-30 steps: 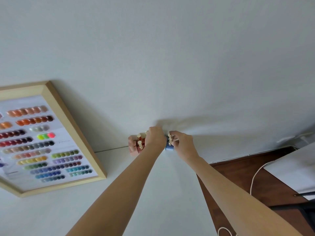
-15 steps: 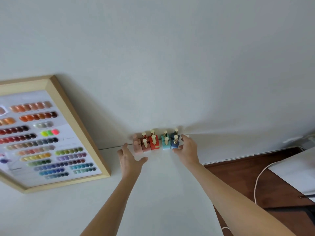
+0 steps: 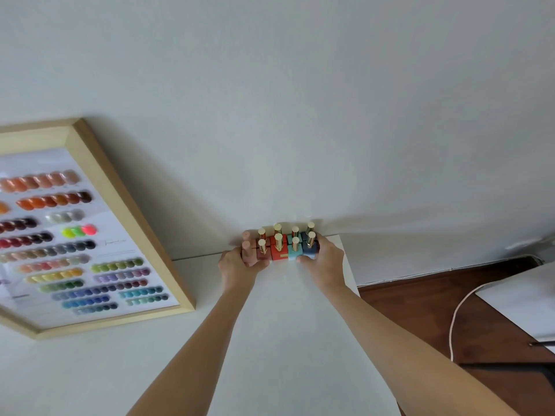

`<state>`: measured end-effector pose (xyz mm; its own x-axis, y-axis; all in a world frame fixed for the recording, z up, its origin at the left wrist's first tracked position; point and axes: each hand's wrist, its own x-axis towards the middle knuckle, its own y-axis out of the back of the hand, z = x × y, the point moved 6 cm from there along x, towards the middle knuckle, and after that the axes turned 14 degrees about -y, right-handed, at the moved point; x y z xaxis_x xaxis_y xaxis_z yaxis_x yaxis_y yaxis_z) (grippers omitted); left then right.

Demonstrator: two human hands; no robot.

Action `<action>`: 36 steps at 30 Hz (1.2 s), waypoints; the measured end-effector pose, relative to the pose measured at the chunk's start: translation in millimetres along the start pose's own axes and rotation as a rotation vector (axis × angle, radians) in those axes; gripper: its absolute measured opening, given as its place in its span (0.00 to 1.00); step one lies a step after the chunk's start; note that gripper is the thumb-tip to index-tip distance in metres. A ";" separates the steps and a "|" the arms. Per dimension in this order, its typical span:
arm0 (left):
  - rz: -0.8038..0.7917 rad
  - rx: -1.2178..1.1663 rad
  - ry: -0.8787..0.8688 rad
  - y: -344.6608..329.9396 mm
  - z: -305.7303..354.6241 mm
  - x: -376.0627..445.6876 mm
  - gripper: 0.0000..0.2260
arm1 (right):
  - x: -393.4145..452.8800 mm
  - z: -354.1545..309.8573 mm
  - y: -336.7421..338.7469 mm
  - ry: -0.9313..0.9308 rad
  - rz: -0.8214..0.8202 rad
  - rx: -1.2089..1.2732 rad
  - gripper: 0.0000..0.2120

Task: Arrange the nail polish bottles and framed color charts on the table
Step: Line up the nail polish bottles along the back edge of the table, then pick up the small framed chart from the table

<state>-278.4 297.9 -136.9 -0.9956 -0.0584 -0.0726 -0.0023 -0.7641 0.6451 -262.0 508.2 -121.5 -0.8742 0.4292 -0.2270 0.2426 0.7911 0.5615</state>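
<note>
Both hands, left [image 3: 237, 265] and right [image 3: 326, 261], now clasping the nail polish bottles [image 3: 282, 246], no longer apart.

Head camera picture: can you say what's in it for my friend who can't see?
Two hands, left hand and right hand, press in on a cluster of nail polish bottles at the white table's far edge by the wall. A framed color chart leans at the left.

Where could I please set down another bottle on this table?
Bare table lies between the arms, and between the chart and the left arm. It is crowded at the back edge, where both hands flank the bottles.
</note>
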 end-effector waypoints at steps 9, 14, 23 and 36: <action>0.038 -0.058 0.035 -8.1 3.7 -2.1 0.12 | 7.3 1.6 4.2 0.014 0.042 -0.074 0.11; 0.028 -0.066 0.038 -6.9 3.8 -2.9 0.11 | 9.0 -1.0 7.7 0.024 0.019 -0.114 0.08; -0.117 0.095 0.093 3.2 5.5 -15.9 0.26 | 3.7 -7.0 19.2 -0.026 -0.078 -0.229 0.09; -0.215 0.001 0.112 61.9 34.8 -130.9 0.28 | -103.6 -17.4 44.8 -0.203 -0.098 -0.195 0.06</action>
<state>-151.4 280.6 -60.9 -0.9558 0.0346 -0.2919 -0.2129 -0.7662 0.6063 -167.9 491.6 -59.0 -0.7828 0.4487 -0.4312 0.0584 0.7428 0.6669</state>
